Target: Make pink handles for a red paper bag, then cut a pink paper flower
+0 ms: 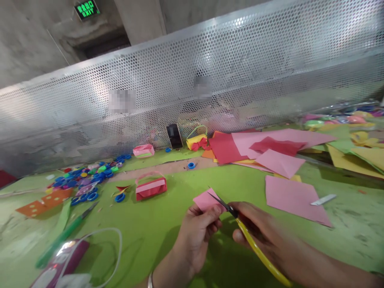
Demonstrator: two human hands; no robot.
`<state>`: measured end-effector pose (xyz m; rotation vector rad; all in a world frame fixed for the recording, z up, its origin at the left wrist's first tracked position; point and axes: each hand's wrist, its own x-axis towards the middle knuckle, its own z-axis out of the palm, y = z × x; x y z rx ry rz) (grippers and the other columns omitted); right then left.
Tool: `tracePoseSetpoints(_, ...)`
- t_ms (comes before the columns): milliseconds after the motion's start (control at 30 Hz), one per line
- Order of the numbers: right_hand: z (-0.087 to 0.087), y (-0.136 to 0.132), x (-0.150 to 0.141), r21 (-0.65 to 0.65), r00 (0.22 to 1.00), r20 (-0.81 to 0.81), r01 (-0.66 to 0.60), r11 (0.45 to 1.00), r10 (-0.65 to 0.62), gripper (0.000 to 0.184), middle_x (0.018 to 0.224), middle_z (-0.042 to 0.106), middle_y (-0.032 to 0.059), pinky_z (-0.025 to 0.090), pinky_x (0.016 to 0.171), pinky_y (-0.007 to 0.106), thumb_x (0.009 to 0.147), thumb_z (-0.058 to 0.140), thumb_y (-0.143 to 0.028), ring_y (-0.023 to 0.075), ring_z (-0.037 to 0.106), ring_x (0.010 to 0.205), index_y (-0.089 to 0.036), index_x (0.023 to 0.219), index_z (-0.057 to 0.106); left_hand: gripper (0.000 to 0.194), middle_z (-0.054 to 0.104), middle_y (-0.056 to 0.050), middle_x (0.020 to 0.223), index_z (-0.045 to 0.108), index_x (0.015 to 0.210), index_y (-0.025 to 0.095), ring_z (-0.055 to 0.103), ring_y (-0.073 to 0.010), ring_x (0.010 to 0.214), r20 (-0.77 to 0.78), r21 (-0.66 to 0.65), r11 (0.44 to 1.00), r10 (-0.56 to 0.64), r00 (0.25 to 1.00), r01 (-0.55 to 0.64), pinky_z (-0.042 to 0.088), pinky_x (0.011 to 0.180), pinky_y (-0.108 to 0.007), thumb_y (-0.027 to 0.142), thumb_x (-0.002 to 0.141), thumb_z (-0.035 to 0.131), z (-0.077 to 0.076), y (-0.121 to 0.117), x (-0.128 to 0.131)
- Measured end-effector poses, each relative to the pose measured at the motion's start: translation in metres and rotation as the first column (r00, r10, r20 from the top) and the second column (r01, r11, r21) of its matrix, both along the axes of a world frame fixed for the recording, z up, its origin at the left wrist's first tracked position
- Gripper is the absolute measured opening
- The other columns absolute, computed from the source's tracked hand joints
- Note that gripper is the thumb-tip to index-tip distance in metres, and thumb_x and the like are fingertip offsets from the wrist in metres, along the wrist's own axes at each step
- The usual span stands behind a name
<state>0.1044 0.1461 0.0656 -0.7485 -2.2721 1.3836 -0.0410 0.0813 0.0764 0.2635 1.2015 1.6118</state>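
Note:
Between the thumb and fingers of my left hand (201,234) is a small piece of pink paper (205,200), held up over the green table covering. My right hand (264,230) grips a pair of scissors (255,250) with yellow handles. Their dark blades point up and left and lie across the right part of the pink paper, slightly apart. Part of the handles is hidden by my right fingers. Left of my hands stands a small folded red paper bag (151,189) with a pink flap and handle.
Sheets of red and pink paper (288,196) lie to the right, one under a small pale blade-like strip (323,200). At left are a long green tool (64,236), a purple device (64,260) with a white cord, and many bottle caps (93,196). A phone (174,136) leans against a perforated metal screen (168,92).

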Motion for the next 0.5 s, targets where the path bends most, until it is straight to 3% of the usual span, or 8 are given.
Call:
tracePoseSetpoints(167,-0.0053,0.0011,0.0007,0.000,1.000,-0.009,0.001,1.000,-0.001,0.013,0.083,0.062,0.0034,0.047,0.065,0.029,0.082,0.053,-0.032,0.0195,0.057,0.072,-0.024,0.092,0.056,0.033,0.065,0.002,0.056,0.072,0.065,0.014,0.049,-0.0021,0.044,0.019,0.043,0.998,0.042,0.999,-0.043,0.038,0.045,-0.013,0.025,0.041,0.091,0.0013,0.0009,-0.0004)
tracePoseSetpoints(500,-0.0041,0.0035,0.0009,0.058,1.000,-0.024,-0.012,0.998,0.014,0.016,0.082,0.065,0.0047,0.049,0.064,0.028,0.083,0.052,-0.034,0.0199,0.060,0.076,-0.021,0.089,0.059,0.034,0.068,0.000,0.059,0.073,0.064,0.014,0.051,-0.0021,0.045,0.013,0.000,1.000,-0.016,1.000,0.016,0.037,0.044,-0.011,0.027,0.039,0.091,0.0014,-0.0013,0.0021)
